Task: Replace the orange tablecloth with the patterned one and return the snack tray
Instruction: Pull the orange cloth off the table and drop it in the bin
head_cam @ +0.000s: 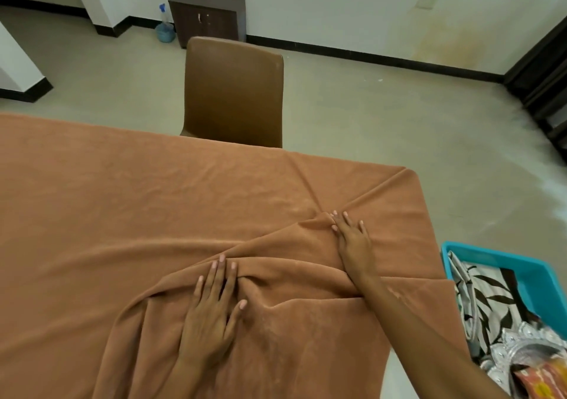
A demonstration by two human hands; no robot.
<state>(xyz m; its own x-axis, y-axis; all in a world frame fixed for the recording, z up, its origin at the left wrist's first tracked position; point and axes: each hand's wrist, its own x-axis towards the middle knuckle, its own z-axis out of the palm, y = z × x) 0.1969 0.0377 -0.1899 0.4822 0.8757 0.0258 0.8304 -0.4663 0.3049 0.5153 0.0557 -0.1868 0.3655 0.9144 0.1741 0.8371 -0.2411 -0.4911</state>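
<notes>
One orange tablecloth (153, 189) covered the table, its near right part bunched under two flat, spread hands, left (211, 315) nearer, right (352, 242) farther, while one patterned cloth (481, 300) and perhaps one snack tray (521, 352) sat in one blue bin (521, 263) at right

The tablecloth (153, 189) is a plain rusty orange, no pattern on it. The chair (233, 91) is a darker brown. A bright turquoise basket (503, 263) holds a cloth (487, 297) printed with dark leaves on white, beside a shiny silver tray (515, 346) with a red-and-yellow packet (549, 377).
</notes>
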